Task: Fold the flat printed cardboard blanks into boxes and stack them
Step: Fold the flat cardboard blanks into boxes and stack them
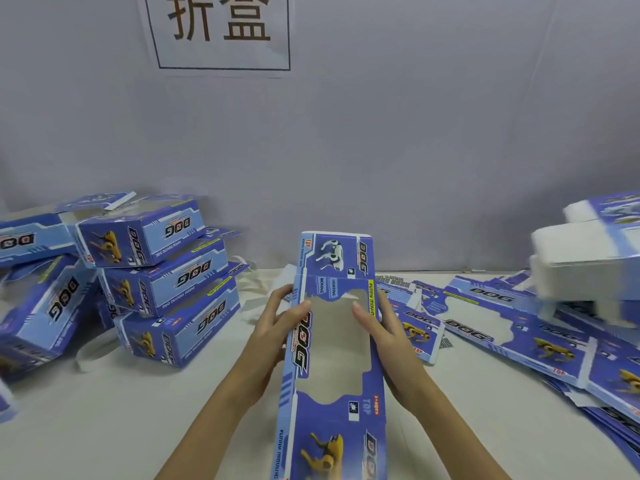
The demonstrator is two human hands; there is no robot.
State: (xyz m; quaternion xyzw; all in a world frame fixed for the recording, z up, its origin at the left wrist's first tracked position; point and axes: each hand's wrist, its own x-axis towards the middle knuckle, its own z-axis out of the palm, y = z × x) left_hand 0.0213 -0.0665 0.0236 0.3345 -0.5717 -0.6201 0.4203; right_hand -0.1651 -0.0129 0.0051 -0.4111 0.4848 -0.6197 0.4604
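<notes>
Both hands grip one blue printed box blank (pixel 334 355) by its long edges, left hand (pixel 277 327) and right hand (pixel 384 334) with thumbs curled onto its windowed face. Its long axis runs away from the person. Folded boxes (pixel 162 271) are stacked left of it, flat blanks (pixel 519 327) right.

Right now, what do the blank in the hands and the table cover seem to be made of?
Blank: thin printed cardboard, slightly glossy blue face, looks creased across near its far flap. Table cover: probably off-white cloth, matte with soft wrinkles; plastic sheet not ruled out.
</notes>
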